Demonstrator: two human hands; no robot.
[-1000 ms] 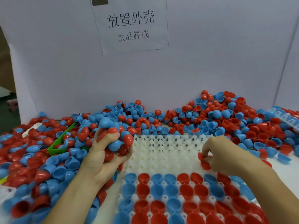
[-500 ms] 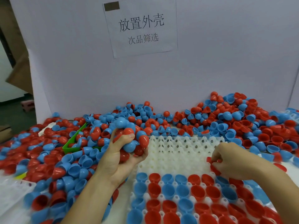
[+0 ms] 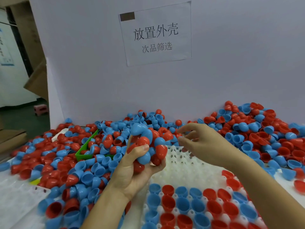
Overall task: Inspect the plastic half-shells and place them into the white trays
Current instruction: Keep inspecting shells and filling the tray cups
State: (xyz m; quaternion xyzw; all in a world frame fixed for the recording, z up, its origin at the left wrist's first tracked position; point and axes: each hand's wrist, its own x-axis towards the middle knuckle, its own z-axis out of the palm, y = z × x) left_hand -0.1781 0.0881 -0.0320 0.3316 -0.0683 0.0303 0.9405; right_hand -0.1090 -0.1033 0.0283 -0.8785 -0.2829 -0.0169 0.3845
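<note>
- Nearest to the camera, the white tray has its near rows filled with red and blue half-shells, each one sitting with its open mouth up; the far rows have only bare pegs.
- Just above the tray's left edge, the left hand is clamped around a handful of half-shells, with the thumb pressing on them. They lie at mixed angles, some with the dome up and some sideways, so they share no single axis.
- Beside it, the right hand reaches toward the handful. Its fingers are spread and relaxed, and I see nothing held in them.
- I judge that the step is taking one shell from the handful. The next move needs a pinch on a single shell, a look at it, then a turn to bring the mouth up over a free peg.
- Farther back, the loose pile of shells covers the table, and a green bin stands partly buried in it.
</note>
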